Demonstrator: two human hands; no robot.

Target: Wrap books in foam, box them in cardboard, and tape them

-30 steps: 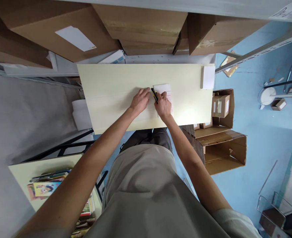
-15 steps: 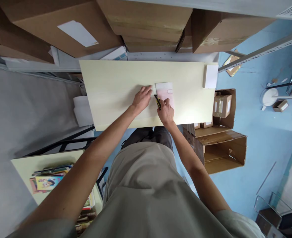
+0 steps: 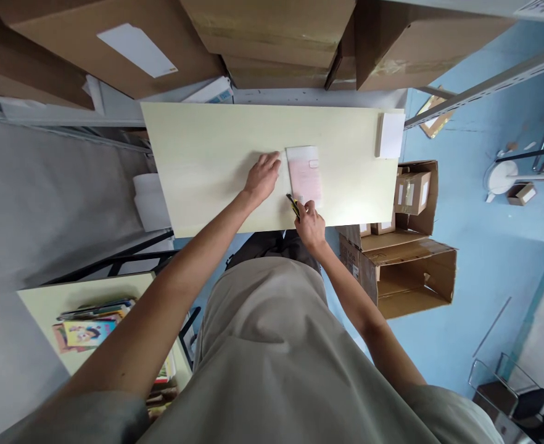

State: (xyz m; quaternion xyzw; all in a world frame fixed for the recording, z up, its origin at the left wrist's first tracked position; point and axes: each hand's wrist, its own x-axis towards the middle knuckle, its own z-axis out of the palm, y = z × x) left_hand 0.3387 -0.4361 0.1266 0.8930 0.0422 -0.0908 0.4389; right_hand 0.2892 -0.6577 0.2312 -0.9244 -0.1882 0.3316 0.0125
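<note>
A flat pink and white packet (image 3: 304, 175) lies on the pale yellow table (image 3: 207, 154), near its middle. My left hand (image 3: 263, 176) rests flat on the table, fingertips touching the packet's left edge. In my right hand (image 3: 309, 223) is a black and yellow utility knife (image 3: 293, 205), whose tip is at the packet's near left corner, close to the table's front edge.
A white pad (image 3: 390, 134) sits at the table's far right corner. Large cardboard boxes (image 3: 272, 37) fill the shelf behind. Open cartons (image 3: 406, 271) with small boxes stand on the blue floor to the right. A lower table (image 3: 54, 308) with books (image 3: 87, 330) is at my left.
My right hand has drawn the knife toward me along the packet's left edge, from its far end to its near corner. My left hand stayed in place.
</note>
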